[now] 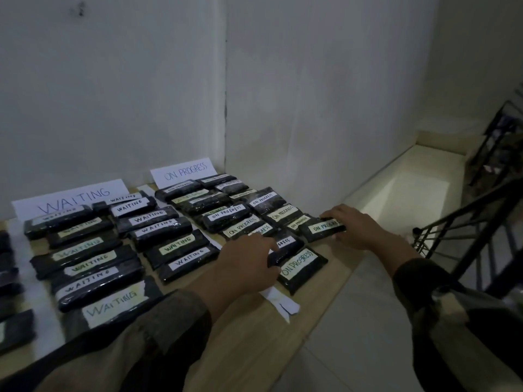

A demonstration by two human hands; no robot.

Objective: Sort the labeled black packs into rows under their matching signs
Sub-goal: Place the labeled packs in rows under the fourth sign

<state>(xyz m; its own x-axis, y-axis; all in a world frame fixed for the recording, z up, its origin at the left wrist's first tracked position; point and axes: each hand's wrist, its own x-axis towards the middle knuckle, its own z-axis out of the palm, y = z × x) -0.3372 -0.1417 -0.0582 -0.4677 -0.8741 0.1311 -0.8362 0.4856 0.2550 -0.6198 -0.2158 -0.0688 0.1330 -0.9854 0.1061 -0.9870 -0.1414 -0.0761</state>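
Observation:
Black packs with paper labels lie in rows on a wooden table (pixel 325 281). Several marked WAITING sit under the WAITING sign (pixel 73 198) at the left. Several marked ON PROGRESS sit under the ON PROGRESS sign (pixel 185 171) near the wall corner. My left hand (pixel 249 256) lies over an ON PROGRESS pack (pixel 285 246) in the front of that group, fingers curled round its near end. My right hand (pixel 348 224) grips the rightmost ON PROGRESS pack (pixel 319 229) at the table's right edge. Another ON PROGRESS pack (pixel 301 265) lies nearest me.
A torn strip of white paper (pixel 280 301) lies on the table below my left hand. More dark packs (pixel 11 278) show at the far left edge. To the right the table ends above a tiled floor and a black metal stair railing (pixel 464 222).

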